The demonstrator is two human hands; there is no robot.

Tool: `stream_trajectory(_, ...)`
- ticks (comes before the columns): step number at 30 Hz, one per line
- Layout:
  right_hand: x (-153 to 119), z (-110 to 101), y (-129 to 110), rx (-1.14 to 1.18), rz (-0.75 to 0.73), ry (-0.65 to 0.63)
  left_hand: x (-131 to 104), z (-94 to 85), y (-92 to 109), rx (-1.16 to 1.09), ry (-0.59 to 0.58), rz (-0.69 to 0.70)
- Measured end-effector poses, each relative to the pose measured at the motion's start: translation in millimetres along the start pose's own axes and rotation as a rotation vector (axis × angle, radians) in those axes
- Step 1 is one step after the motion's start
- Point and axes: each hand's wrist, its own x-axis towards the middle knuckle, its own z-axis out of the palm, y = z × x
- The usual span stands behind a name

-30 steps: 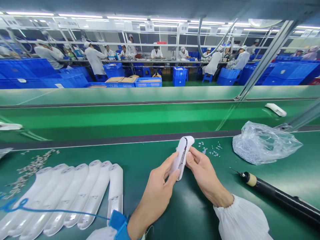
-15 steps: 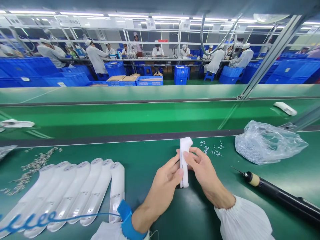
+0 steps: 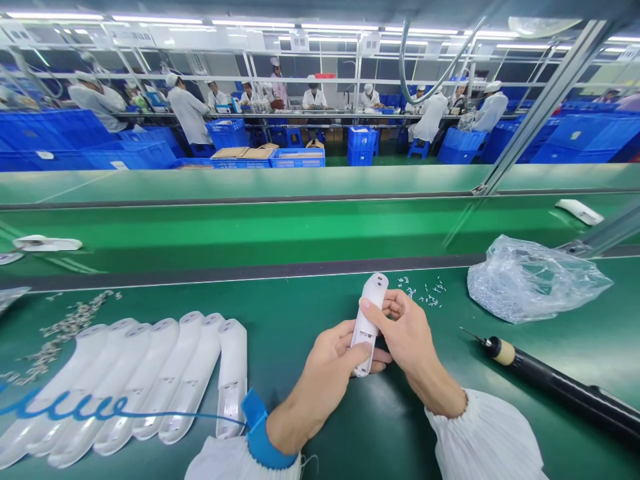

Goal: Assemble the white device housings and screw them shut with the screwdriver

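Both hands grip one white plastic handheld device housing [image 3: 374, 293], which shows two small dark round openings at its top end and a recessed bay lower down. My left hand [image 3: 333, 360] wraps its lower part, thumb on the front, with a blue strap [image 3: 270, 437] round the wrist. Higher up, my right hand [image 3: 407, 333] has its thumb on the front and fingers behind, partly hidden. A row of several similar white housings [image 3: 170, 373] lies to the left. Small screws [image 3: 435, 287] are scattered just beyond my right hand.
A black electric screwdriver [image 3: 555, 383] lies at right, its bit pointing left. Behind it sits a clear plastic bag [image 3: 530, 280] of small parts. Small metal pieces [image 3: 70, 333] are strewn at left, near a coiled blue cord [image 3: 75, 407]. Housings [image 3: 580, 211] rest on the green conveyor belt [image 3: 310, 233].
The housing has turned from edge-on so its front with the recessed bay faces me. My right thumb has shifted with it. Items on the belt have moved to the right.
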Motion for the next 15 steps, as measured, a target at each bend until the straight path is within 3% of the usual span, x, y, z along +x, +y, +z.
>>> stream_trajectory(6, -1.8, -0.1, 0.7, -0.013, -0.058, 0.002, 0.9, -3.3, -2.3, -0.029, -0.016, 0.010)
stream_trajectory(9, -3.3, 0.2, -1.0, -0.016, -0.019, -0.007, 1.0, -2.3, -2.7, -0.017, -0.024, 0.023)
stream_trajectory(15, -4.6, -1.3, -4.7, -0.018, -0.026, 0.030, -1.9, -0.9, 4.4, -0.074, -0.151, -0.039)
